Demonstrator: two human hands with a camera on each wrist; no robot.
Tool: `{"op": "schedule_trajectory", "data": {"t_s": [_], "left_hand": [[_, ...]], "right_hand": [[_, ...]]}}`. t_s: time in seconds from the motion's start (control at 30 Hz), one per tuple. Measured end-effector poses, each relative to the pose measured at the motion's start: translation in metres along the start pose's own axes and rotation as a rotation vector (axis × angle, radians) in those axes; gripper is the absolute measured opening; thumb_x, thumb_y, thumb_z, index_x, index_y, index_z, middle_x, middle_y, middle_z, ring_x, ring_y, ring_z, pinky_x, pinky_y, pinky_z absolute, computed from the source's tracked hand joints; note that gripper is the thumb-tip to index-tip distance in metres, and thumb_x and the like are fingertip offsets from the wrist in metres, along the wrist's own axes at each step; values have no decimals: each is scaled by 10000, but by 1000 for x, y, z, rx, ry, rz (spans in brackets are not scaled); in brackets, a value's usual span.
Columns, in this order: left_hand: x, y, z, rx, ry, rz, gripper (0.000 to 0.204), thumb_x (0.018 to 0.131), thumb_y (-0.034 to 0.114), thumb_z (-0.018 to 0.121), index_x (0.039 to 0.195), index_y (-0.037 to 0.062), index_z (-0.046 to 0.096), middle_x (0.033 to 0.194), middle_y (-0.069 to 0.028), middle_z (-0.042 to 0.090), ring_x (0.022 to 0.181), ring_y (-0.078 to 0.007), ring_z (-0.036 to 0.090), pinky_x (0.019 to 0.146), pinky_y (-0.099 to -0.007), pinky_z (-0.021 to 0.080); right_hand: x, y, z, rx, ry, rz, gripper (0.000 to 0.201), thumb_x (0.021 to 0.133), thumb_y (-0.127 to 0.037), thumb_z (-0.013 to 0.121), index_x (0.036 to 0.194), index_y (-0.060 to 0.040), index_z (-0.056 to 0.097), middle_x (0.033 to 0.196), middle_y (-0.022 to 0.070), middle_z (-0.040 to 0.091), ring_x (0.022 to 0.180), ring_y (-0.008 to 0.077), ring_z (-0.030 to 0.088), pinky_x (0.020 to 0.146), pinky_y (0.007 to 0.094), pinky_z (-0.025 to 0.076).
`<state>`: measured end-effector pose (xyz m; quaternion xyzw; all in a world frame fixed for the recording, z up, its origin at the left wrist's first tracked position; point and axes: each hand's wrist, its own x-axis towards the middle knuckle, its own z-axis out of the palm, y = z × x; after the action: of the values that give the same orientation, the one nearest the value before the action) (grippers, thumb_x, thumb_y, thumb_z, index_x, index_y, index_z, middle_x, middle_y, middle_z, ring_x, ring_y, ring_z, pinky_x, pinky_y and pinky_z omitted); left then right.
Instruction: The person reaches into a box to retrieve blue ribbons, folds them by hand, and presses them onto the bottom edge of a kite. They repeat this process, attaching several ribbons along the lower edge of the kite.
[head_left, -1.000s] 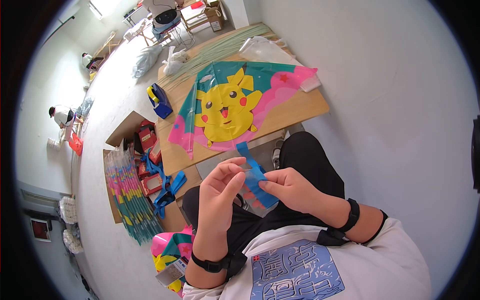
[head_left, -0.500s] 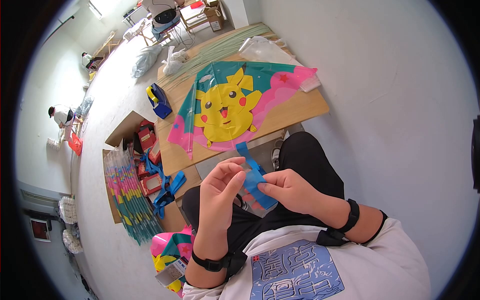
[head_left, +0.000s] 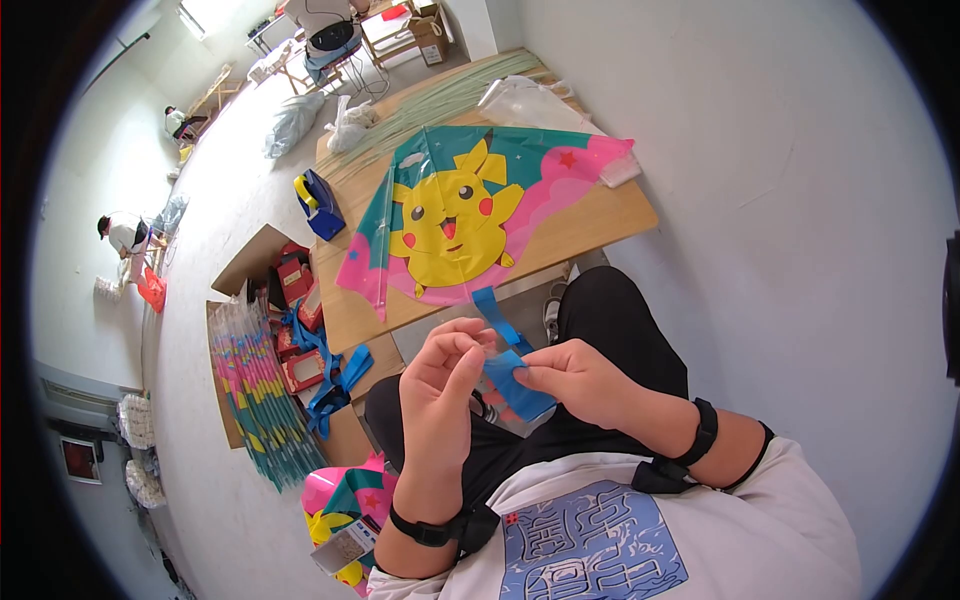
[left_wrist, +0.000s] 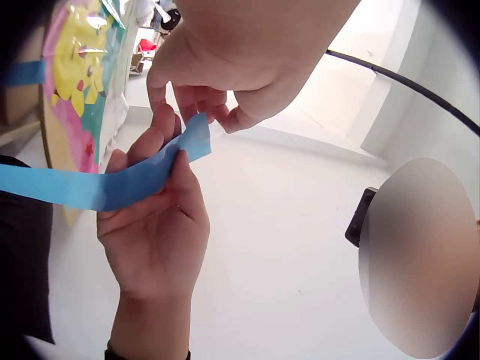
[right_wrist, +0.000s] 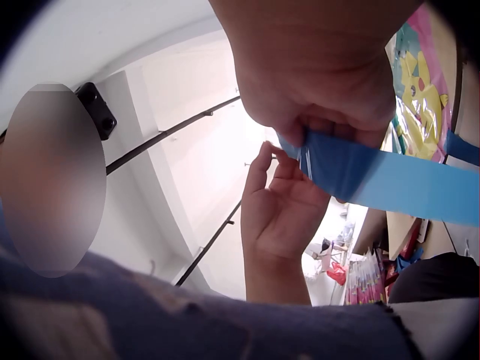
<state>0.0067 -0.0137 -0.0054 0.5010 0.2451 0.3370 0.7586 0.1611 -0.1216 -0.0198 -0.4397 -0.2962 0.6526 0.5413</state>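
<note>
In the head view my right hand pinches a blue plastic strip between thumb and fingers. From the right wrist view, the strip runs out from under that hand as a long flat band. My left hand has its thumb and forefinger together at the strip's short end, pinching its corner. The left wrist view shows these left fingertips right at the strip's end, where a small clear sliver shows. A printed kite with a yellow cartoon figure lies spread on the wooden table.
A blue tape dispenser stands at the table's left edge. Below it, an open cardboard box holds red boxes, blue strips and bagged kites. Thin green sticks and clear plastic bags lie at the table's far end.
The strip's end between my hands has turned and spread flatter. My left fingers have shifted slightly; my right hand holds nearly the same place. The kite has not moved on the table.
</note>
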Motion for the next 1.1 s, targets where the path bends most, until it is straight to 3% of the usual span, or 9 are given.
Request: {"op": "schedule_trajectory", "data": {"t_s": [0.13,0.2,0.27,0.37,0.43,0.53,1.03,1.1], "left_hand": [[-2,1,4,102,-7,124,48,962,61,582,956,18,603,1244,-113,565,1149,-215,595,1018,-409,462],[-2,14,4,-47,26,169,72,960,90,583,942,22,598,1229,-104,561,1160,-214,587,1053,-421,445],[0,11,-2,63,15,190,110,962,129,591,946,21,598,1232,-103,561,1172,-211,580,1067,-434,443],[-2,9,-2,145,-15,68,114,961,145,601,957,31,602,1244,-102,560,1163,-205,581,1013,-421,470],[-3,7,1,-40,-37,-121,104,958,146,611,962,42,608,1259,-103,558,1136,-193,585,940,-387,483],[-2,5,2,-28,-54,-167,103,957,152,620,969,50,611,1269,-102,557,1102,-183,589,884,-359,478],[2,7,-1,-121,-69,-258,140,976,169,596,1037,43,592,1287,-110,564,1005,-158,611,851,-347,492],[3,7,1,-143,-55,-257,134,980,147,593,1035,24,594,1242,-100,577,965,-145,615,831,-325,501]], "right_hand": [[1,0,-2,64,-3,37,311,1028,-156,505,1189,57,663,1056,132,728,909,181,714,849,297,562],[3,6,-6,28,11,84,318,1030,-155,495,1186,71,656,1059,141,724,924,194,716,862,313,564],[-1,4,-9,57,-9,79,316,1032,-150,490,1190,69,653,1063,145,722,931,198,717,868,313,565],[-2,0,-5,90,-17,56,311,1035,-138,479,1200,65,647,1070,152,717,938,205,718,880,312,566],[-1,-2,-4,89,5,33,309,1036,-133,474,1206,61,645,1074,155,715,939,208,719,885,311,566],[-1,0,-5,-5,23,43,306,1039,-129,471,1213,53,645,1073,154,714,933,205,720,883,303,567],[0,2,-2,34,26,66,303,1037,-127,483,1236,39,640,1077,132,714,932,186,716,869,296,571],[-1,1,0,32,64,40,296,1030,-144,497,1151,68,664,996,152,730,893,195,726,863,304,564]]}}
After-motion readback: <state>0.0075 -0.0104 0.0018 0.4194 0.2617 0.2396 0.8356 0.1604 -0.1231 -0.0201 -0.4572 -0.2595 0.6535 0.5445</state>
